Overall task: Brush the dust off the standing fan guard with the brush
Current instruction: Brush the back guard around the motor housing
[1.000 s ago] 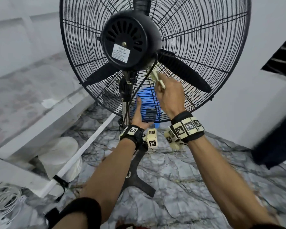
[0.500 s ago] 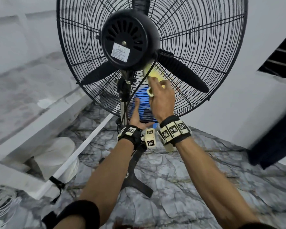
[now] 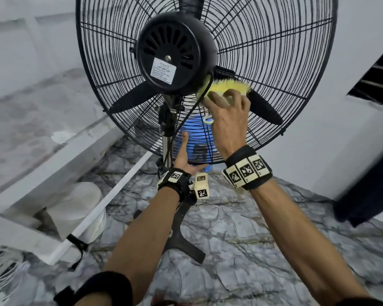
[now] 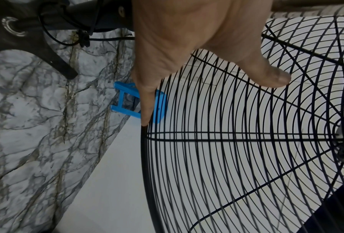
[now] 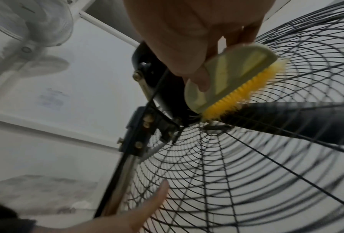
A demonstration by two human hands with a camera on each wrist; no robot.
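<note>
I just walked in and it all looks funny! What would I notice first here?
First, the big black fan guard, a round wire cage filling the top of the head view. Next, the yellow brush in the right hand, bristles against the wires beside the motor housing. Lower down, the left hand touches the guard's bottom edge.

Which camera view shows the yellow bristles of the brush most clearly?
The right wrist view: the brush shows from the side, and its yellow bristles meet the fan guard wires. In the head view the right hand hides part of the brush. The left wrist view does not show it.
</note>
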